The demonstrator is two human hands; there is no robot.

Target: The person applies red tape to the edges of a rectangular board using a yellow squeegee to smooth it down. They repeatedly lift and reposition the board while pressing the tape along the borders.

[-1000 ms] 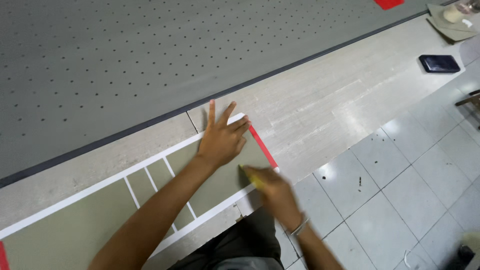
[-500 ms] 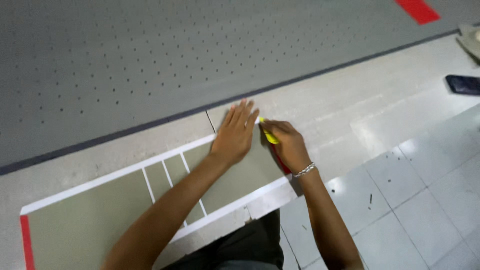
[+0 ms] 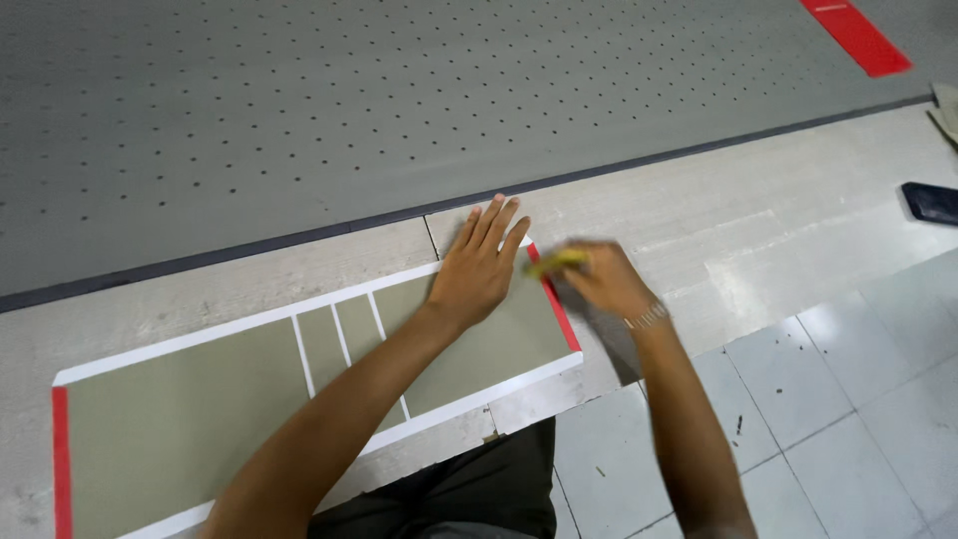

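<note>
A long pale stone-look surface (image 3: 249, 299) runs slantwise across the view, with a dark strip along its far edge and, beyond that, a wide grey perforated board (image 3: 299, 100) dotted with rows of small holes. On the near side of the surface lies a floor of light grey square tiles (image 3: 848, 399). Flat on the surface lies a large olive-green rectangular sheet with white border strips (image 3: 200, 399), crossed by thin white lines near its middle; a red tape strip (image 3: 554, 299) edges its right end and another red strip (image 3: 62, 459) edges its left end. The left hand (image 3: 479, 269) lies palm down on the right part of this sheet, fingers stretched out flat and close together, gripping nothing. The right hand (image 3: 599, 279) sits just right of the sheet's red right edge, its fingers curled closed around a small yellow tool (image 3: 559, 263), blurred, whose tip is at that red strip beside the left hand's fingertips. A bracelet (image 3: 647, 317) circles the right wrist. Far right of the sheet, on the surface, rests a dark flat phone (image 3: 930, 203). Well beyond it, at the top right corner of the perforated board, is a red rectangular patch (image 3: 856, 35). Dark trousers (image 3: 469, 489) show at the sheet's near edge.
</note>
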